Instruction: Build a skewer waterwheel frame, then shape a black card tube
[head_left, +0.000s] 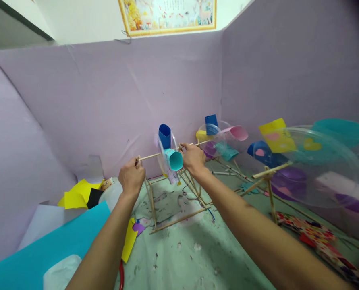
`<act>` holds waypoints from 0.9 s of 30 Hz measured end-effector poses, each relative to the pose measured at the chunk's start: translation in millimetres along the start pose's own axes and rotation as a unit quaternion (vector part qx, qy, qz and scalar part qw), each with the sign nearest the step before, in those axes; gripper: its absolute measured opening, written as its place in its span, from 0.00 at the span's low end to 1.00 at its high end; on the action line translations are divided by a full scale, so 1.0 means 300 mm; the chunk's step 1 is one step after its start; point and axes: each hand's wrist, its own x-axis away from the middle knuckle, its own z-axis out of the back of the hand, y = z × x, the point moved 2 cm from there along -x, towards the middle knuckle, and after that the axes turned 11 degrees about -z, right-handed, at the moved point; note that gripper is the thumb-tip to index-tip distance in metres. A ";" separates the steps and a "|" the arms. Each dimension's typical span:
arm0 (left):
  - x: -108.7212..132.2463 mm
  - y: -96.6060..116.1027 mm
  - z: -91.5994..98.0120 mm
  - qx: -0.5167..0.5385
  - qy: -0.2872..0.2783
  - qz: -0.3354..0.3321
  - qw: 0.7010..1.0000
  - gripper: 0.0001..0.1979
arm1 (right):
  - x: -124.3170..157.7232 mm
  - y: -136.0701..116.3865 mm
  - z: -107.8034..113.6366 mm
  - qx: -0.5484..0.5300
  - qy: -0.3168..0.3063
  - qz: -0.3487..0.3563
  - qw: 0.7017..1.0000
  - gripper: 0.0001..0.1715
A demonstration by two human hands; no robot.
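My left hand (131, 177) is closed around the left end of a thin wooden stick (149, 156), at the top of a small stick frame (182, 220). Farther right, my right hand (194, 156) pinches the same stick near its other end. Between my hands a small wheel of clear plastic discs sits on the stick. A dark blue paper cup (164, 137) points up from this wheel, and a teal paper cup (175, 160) opens toward me. A pale patterned cup (172, 176) hangs below. My fingertips partly hide both joints of stick and frame.
A second wheel with a pink cup (239, 133) stands behind on the right. Nearer, a larger clear wheel with a yellow cup (277, 136) rests on sticks. Teal sheet (46, 245), yellow paper (76, 195), a white bag (63, 272) and patterned fabric (309, 231) lie around.
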 end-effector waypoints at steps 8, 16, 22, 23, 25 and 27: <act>-0.003 -0.023 0.026 -0.025 -0.008 0.009 1.000 0.17 | -0.021 0.023 -0.015 -0.006 0.020 -0.013 1.000 0.22; 0.003 -0.031 0.035 -0.035 -0.013 0.010 0.999 0.17 | -0.028 0.021 -0.016 -0.009 0.018 0.020 1.000 0.20; -0.001 -0.027 0.025 -0.040 -0.013 0.020 0.999 0.18 | -0.039 0.040 -0.014 -0.021 0.016 -0.008 1.000 0.22; -0.002 -0.026 0.025 -0.040 -0.014 0.019 0.999 0.18 | -0.041 0.043 -0.014 -0.023 0.015 -0.007 1.000 0.22; -0.003 -0.024 0.026 -0.040 -0.017 0.015 0.999 0.18 | -0.044 0.049 -0.012 -0.024 0.016 0.005 1.000 0.21; -0.005 -0.023 0.027 -0.042 -0.019 0.012 0.999 0.17 | -0.045 0.053 -0.010 -0.024 0.020 0.015 0.999 0.20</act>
